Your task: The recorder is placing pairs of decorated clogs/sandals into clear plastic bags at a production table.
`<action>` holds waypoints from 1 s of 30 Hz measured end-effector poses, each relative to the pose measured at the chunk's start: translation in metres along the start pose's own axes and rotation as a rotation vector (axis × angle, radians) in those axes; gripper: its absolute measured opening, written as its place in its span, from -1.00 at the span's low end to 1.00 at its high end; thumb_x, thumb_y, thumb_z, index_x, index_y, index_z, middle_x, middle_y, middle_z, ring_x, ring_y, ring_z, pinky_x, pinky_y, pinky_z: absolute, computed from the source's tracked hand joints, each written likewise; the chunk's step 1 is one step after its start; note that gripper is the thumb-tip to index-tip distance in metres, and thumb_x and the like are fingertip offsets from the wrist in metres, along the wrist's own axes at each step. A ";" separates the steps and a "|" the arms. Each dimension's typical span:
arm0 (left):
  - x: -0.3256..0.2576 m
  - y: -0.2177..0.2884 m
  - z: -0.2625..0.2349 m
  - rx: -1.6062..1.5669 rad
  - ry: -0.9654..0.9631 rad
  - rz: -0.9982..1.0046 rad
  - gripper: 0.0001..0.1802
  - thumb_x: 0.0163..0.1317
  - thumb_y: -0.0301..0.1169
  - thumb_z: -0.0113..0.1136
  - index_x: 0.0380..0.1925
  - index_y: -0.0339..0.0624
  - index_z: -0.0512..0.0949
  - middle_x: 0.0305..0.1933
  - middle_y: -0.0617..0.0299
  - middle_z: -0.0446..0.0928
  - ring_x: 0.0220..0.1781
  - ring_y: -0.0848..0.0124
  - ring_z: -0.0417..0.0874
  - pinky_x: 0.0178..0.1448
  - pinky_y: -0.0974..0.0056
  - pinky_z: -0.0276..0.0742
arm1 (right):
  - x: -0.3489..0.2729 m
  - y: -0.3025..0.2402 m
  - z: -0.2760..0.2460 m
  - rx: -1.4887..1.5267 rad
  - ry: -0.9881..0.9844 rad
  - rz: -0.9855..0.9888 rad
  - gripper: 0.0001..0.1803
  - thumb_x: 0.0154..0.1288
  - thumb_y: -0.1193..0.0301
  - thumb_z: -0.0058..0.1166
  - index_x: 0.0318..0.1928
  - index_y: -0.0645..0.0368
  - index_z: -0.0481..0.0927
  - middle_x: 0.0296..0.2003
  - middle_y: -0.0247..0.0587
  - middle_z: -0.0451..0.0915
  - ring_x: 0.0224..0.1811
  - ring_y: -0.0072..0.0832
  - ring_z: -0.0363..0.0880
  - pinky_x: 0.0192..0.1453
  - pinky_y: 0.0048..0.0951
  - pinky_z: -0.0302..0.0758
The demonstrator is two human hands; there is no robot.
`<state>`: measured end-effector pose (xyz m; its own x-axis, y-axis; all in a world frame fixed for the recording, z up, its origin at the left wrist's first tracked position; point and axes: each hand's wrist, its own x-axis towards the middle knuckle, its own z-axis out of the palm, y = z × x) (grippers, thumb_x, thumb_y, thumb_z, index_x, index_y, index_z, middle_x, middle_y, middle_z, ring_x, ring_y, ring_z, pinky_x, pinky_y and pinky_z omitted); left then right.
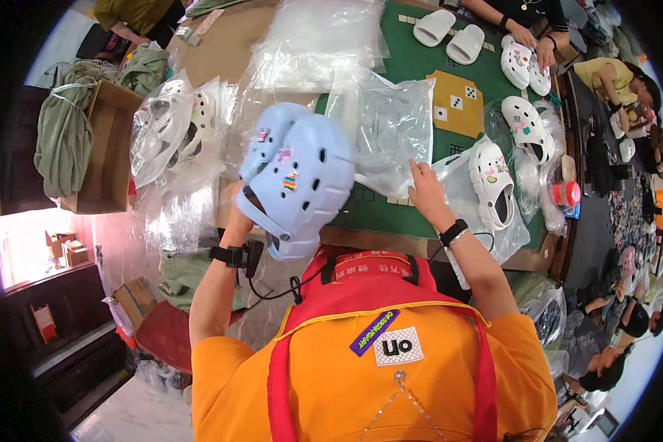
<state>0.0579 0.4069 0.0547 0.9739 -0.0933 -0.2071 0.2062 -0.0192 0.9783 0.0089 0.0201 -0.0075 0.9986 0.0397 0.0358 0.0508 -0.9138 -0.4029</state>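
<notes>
My left hand point(241, 214) grips a pair of light blue clogs point(324, 173) by the heel end; most of its fingers are hidden behind them. Small colourful charms decorate the clogs, whose straps and vent holes face up. To their right, a clear plastic bag point(396, 121) lies flat on the green table mat. At this bag's near right corner is my right hand point(427, 195), its fingers stretched out and at least one fingertip on or just over the plastic. Beside that hand, a white clog with charms point(491, 180) rests on another clear bag point(519, 232).
Stacked clear bags point(313, 40) lie at the far side. Bagged white clogs point(173, 125) sit left, beside an open cardboard box point(110, 144). White slides point(435, 28) and another white clog point(527, 127) are on the right. Across the table, a person's hands point(534, 40) handle white clogs.
</notes>
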 end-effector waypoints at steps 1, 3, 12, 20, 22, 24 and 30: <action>-0.004 0.017 0.008 0.228 -0.139 0.009 -0.65 -0.02 -0.41 0.14 -0.20 -0.34 0.49 -0.20 0.17 0.54 -0.21 0.48 0.50 -0.10 0.33 0.44 | -0.001 0.000 -0.001 -0.003 0.000 0.006 -0.46 -0.07 0.54 -0.03 0.05 0.12 0.33 -0.17 -0.17 0.35 -0.15 -0.22 0.37 -0.08 -0.22 0.35; -0.010 0.023 0.024 0.127 -0.236 -0.003 -0.65 -0.03 -0.43 0.15 -0.19 -0.34 0.49 -0.21 0.17 0.54 -0.21 0.48 0.50 -0.10 0.33 0.44 | 0.002 -0.005 -0.006 0.084 0.041 -0.143 -0.39 -0.09 0.52 0.00 0.10 0.16 0.27 -0.05 -0.15 0.31 -0.12 -0.16 0.35 -0.05 -0.19 0.35; -0.017 0.035 0.095 -0.083 -0.826 -0.306 -0.66 -0.12 -0.53 0.19 -0.24 -0.32 0.52 -0.30 0.28 0.55 -0.30 0.57 0.43 -0.17 0.37 0.42 | 0.022 -0.022 -0.025 0.059 0.113 -0.279 -0.39 -0.07 0.44 0.01 0.12 0.11 0.29 -0.02 -0.15 0.35 -0.11 -0.17 0.32 -0.02 -0.31 0.29; 0.008 -0.022 0.091 0.200 -0.539 -0.162 -0.72 0.05 -0.43 0.10 -0.21 -0.30 0.52 -0.26 0.19 0.55 -0.27 0.53 0.48 -0.14 0.38 0.43 | 0.006 -0.027 -0.047 0.308 0.141 -0.400 -0.40 -0.04 0.51 0.03 0.12 0.13 0.33 0.05 -0.06 0.34 -0.10 -0.16 0.35 0.00 -0.33 0.32; 0.011 -0.038 0.088 0.084 -0.516 -0.228 -0.70 0.08 -0.41 0.08 -0.18 -0.31 0.51 -0.22 0.19 0.55 -0.22 0.51 0.49 -0.09 0.37 0.42 | 0.005 -0.031 -0.047 0.290 0.165 -0.369 -0.41 -0.05 0.66 -0.07 0.11 0.15 0.33 0.08 -0.08 0.33 -0.12 -0.14 0.34 0.00 -0.31 0.33; 0.007 -0.038 0.084 0.391 -0.449 -0.001 -0.70 0.09 -0.37 0.07 -0.19 -0.28 0.52 -0.22 0.14 0.56 -0.20 0.46 0.51 -0.07 0.35 0.41 | 0.003 -0.036 -0.048 0.279 0.146 -0.373 -0.43 -0.06 0.68 -0.12 0.08 0.16 0.35 0.07 -0.10 0.33 -0.13 -0.15 0.35 0.00 -0.32 0.33; -0.001 -0.052 0.089 0.460 -0.252 0.095 -0.68 0.06 -0.25 0.04 -0.25 -0.23 0.53 -0.28 0.02 0.55 -0.22 0.21 0.56 -0.12 0.27 0.42 | 0.000 -0.051 -0.044 0.144 0.149 -0.468 -0.46 -0.12 0.68 -0.12 0.01 0.13 0.41 0.02 -0.16 0.37 -0.17 -0.24 0.37 -0.04 -0.35 0.37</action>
<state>0.0374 0.3192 0.0039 0.9216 -0.3509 -0.1658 -0.0003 -0.4280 0.9038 0.0058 0.0488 0.0531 0.8554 0.3638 0.3687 0.5044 -0.7467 -0.4335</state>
